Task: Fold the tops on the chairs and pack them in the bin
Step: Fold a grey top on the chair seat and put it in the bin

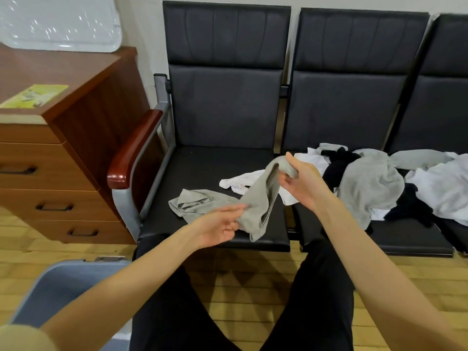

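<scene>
Right now the grey top (255,198) hangs between both hands over the left chair (202,173). Right hand (301,181) pinches its upper end, raised; left hand (220,226) holds the lower part with fingers loosely curled on the cloth. Its long axis slopes from upper right down to lower left, one end trailing on the seat. Spreading it flat looks like the next job, and the left hand is nearer that trailing end. More tops lie in a pile (379,183) on the next seat; the bin (63,282) waits at lower left.
</scene>
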